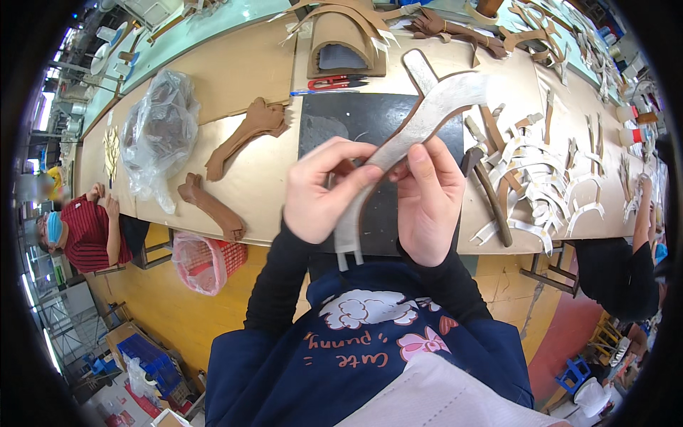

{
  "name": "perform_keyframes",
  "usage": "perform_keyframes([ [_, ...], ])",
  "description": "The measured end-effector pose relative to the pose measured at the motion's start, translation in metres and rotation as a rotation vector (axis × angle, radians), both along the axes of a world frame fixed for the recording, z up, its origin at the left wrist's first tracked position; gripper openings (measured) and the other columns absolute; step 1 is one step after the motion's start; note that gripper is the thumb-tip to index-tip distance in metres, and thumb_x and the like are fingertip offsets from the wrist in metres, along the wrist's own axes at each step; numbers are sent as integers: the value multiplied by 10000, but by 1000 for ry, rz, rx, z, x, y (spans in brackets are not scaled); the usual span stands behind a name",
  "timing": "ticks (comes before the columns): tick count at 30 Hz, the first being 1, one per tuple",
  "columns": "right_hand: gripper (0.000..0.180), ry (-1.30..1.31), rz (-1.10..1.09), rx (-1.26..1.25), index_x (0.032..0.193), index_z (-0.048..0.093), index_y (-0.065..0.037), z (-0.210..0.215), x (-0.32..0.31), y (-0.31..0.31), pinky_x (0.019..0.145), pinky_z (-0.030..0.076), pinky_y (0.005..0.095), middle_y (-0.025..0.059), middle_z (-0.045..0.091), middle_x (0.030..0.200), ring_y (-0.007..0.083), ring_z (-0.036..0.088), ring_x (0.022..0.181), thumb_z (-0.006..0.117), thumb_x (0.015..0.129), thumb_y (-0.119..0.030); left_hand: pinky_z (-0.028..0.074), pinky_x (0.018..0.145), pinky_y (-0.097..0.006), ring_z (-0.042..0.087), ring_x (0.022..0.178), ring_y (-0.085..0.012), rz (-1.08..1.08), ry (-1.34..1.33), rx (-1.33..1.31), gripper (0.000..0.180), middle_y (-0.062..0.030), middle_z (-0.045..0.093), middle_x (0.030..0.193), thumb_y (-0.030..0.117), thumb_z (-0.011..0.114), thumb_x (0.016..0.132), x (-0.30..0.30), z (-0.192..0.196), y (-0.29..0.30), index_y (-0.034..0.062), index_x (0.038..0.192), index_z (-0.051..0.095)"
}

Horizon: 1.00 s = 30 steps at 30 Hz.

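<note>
Two hands (313,196) holding a forked strip (435,108), red basket (232,257) (pink bag (193,269) inside)

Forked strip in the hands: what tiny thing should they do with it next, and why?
Maybe the right hand should slide its thumb a little along the edge of the forked strip, pressing gently. The left hand pinches the strip, which could keep it steady, and the right thumb rests at that edge.
</note>
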State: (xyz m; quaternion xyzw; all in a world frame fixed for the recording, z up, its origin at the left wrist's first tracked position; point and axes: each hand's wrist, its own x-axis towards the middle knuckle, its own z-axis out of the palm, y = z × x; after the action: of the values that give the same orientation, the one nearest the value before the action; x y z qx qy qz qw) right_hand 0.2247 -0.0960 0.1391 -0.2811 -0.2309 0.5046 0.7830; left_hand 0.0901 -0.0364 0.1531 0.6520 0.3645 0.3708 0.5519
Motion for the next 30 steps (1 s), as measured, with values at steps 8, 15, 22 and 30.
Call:
perform_keyframes([
  [8, 139, -99, 98, -213, 996, 718, 70, -17, -1, -7, 766, 515, 258, 69, 716, 883, 118, 655, 810, 676, 952, -55, 521, 731, -297, 671, 829, -207, -194, 413, 314, 277, -110, 678, 946, -1, 735, 850, -50, 39, 15, 3, 1127, 723],
  [15, 99, -900, -204, -303, 936, 737, 45, -29, 9, -21, 733, 535, 286, 127, 737, 866, 197, 702, 764, 742, 863, -21, 530, 939, -351, 680, 1104, -272, -85, 315, 635, 422, -162, 689, 1220, 51, 818, 761, -11, -8, -6, -8, 1168, 723],
  [22, 182, -1221, -345, -101, 950, 743, 24, -16, 27, -36, 757, 554, 332, 164, 732, 950, 304, 720, 883, 733, 773, 63, 568, 846, -305, 724, 979, -233, 96, 120, 430, 244, -159, 727, 1131, 14, 785, 818, 14, -18, -29, -46, 1049, 737],
  [30, 222, -1019, -267, -56, 976, 711, -7, -13, 5, -11, 769, 549, 330, 111, 657, 1016, 253, 676, 879, 778, 767, 27, 574, 835, -301, 681, 1037, -218, 20, -483, -85, 239, -215, 682, 1197, -21, 693, 914, -7, -31, -29, -84, 1144, 688],
])
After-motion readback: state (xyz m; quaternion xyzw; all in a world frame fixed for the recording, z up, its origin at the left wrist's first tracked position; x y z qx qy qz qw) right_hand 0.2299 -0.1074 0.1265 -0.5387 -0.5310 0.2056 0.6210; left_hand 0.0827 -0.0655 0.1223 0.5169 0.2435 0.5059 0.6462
